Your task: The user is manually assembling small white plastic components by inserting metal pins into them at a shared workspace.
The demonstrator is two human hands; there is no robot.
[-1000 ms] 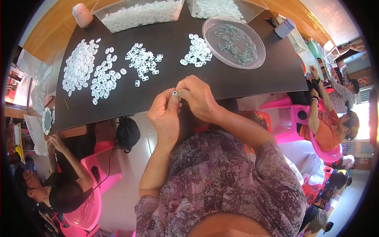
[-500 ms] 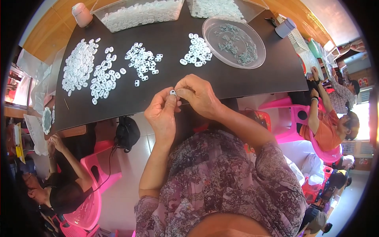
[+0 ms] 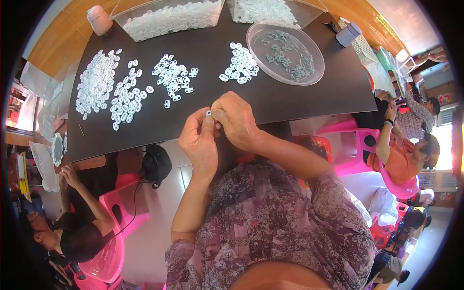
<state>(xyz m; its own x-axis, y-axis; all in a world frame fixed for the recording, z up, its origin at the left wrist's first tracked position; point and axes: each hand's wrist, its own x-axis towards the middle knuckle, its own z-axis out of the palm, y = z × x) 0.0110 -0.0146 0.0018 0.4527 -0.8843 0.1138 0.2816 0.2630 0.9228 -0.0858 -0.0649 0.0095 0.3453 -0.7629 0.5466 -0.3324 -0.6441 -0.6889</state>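
Near the table's front edge my two hands meet. My left hand (image 3: 199,141) pinches a small white plastic piece (image 3: 209,113) with a dark hole between thumb and fingertips. Against it, the fingers of my right hand (image 3: 237,118) are closed; what they hold, if anything, is hidden. Beyond my hands lie loose piles of white pieces: squarish ones (image 3: 173,77) with holes, oval ones (image 3: 128,100) to the left, and more ovals (image 3: 240,64) ahead. A round clear dish (image 3: 316,79) at the right holds small, thin grey-green parts (image 3: 302,71).
Two clear bins, the left bin (image 3: 169,26) and right bin (image 3: 309,14), hold white pieces at the back. A pink jar (image 3: 99,21) and a grey cup (image 3: 349,34) stand in the far corners. People sit on pink chairs on both sides; a black bag (image 3: 155,165) hangs below the table.
My right hand has shifted slightly left and turned over the piece, closer against my left hand. The white piece has moved a little left. At right, a co-worker's arm has lowered.
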